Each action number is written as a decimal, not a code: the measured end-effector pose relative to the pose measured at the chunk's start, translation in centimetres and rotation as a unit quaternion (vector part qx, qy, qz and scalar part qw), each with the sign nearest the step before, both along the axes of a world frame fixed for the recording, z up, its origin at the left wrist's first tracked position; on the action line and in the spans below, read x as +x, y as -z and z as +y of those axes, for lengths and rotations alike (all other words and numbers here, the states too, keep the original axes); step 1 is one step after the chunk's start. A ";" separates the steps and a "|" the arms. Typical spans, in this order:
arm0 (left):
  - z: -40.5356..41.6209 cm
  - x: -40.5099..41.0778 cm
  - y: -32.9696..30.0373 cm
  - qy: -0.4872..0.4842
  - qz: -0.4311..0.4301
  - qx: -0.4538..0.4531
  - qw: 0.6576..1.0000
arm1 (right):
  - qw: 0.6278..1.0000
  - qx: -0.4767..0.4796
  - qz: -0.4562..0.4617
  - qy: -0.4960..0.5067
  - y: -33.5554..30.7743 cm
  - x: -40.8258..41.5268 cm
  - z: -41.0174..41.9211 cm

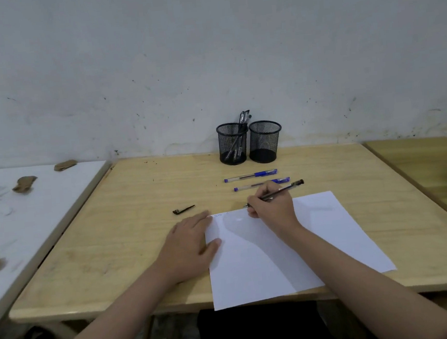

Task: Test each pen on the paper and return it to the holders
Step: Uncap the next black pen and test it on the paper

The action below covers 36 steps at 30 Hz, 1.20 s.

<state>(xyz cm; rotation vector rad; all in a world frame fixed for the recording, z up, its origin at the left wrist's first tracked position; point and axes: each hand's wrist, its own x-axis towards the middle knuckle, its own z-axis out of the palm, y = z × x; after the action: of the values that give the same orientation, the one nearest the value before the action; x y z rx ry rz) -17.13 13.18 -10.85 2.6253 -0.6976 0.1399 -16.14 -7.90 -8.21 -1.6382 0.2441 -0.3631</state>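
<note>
A white sheet of paper (317,231) lies on the wooden table (141,230), with small scribbles near its top left corner. My right hand (273,205) grips a black pen (286,188) with its tip at the paper's top edge. My left hand (191,242) lies flat, fingers straight, pressing the paper's left edge. A black pen cap (183,210) lies left of the paper. Two blue pens (250,175) (248,186) lie capped behind my right hand. Two black mesh holders stand at the wall: the left holder (232,144) has several pens, the right holder (265,141) looks empty.
A white table (31,213) with brown scraps adjoins on the left. Another wooden table (432,162) stands to the right. The wall runs right behind the holders. The paper's near edge hangs over the table's front edge.
</note>
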 end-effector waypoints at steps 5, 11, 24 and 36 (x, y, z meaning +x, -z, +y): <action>-0.1 -0.4 -0.2 -0.006 0.013 0.005 1.000 | 0.999 -0.028 -0.018 -0.005 -1.4 1.5 2.0; -0.3 -0.7 -0.4 -0.019 0.033 0.018 0.999 | 0.999 -0.041 0.005 -0.004 -0.3 2.1 2.7; -0.4 -0.9 -0.4 -0.030 0.033 0.005 0.999 | 0.997 -0.073 0.008 -0.010 0.4 2.6 2.3; -0.4 -0.9 -0.5 -0.033 0.033 0.011 0.999 | 0.994 -0.109 -0.026 0.012 0.6 2.6 2.3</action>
<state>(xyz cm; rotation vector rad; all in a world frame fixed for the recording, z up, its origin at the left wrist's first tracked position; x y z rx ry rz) -18.03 12.80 -10.40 2.6622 -0.5925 0.0650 -13.50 -5.64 -8.83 -1.8382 0.1897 -0.4633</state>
